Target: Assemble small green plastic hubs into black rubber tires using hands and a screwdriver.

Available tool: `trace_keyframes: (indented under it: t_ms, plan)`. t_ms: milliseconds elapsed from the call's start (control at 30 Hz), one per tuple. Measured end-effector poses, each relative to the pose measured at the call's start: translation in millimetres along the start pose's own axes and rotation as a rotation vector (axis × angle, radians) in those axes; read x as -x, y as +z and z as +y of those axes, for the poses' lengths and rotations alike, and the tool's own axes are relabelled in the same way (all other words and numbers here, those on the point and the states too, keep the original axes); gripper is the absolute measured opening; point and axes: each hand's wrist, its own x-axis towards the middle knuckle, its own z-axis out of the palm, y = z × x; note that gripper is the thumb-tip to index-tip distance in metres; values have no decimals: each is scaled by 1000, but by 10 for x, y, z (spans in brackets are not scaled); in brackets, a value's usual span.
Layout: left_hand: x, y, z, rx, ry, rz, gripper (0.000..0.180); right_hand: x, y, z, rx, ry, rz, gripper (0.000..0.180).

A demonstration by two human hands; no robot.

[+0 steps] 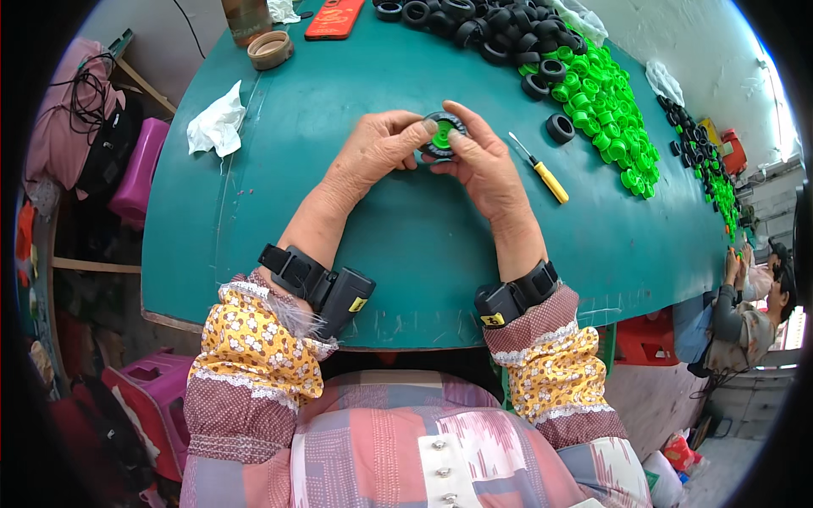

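Crumpled white cloth [218, 125] sits upper left on the teal worktop [254, 245]. Centre frame, left hand [377, 152] and right hand [483, 165] meet — fingers of both pinched on a small black tyre with green hub [442, 135]. Just right — a yellow-handled screwdriver [542, 172], then green hubs [605, 110] heaped upper right.

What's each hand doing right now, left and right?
Left hand: closed on the small black tyre with green hub.
Right hand: closed on the same tyre.

Bystanders on the green table [254, 220]

Crumpled white tissue [218, 124] at ten o'clock; yellow-handled screwdriver [542, 172] at two; tape roll [270, 49] and red phone [334, 19] near twelve.
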Motion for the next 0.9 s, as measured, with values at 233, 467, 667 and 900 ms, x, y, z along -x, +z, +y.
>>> trace_keyframes:
  t_ms: [233, 467, 667, 900]
  plan:
    - [-50, 30, -183, -51, 108, 2, 34, -23, 11, 56, 147, 56, 45, 38]
    - [31, 116, -23, 83, 81, 97, 28, -4, 107, 90, 95, 13, 131, 34]
    - [-15, 101, -95, 123, 42, 137, 37, -39, 230, 203, -100, -24, 197, 31]
    - [-77, 153, -269, -143, 237, 179, 38, -52, 174, 203, -166, -30, 178, 27]
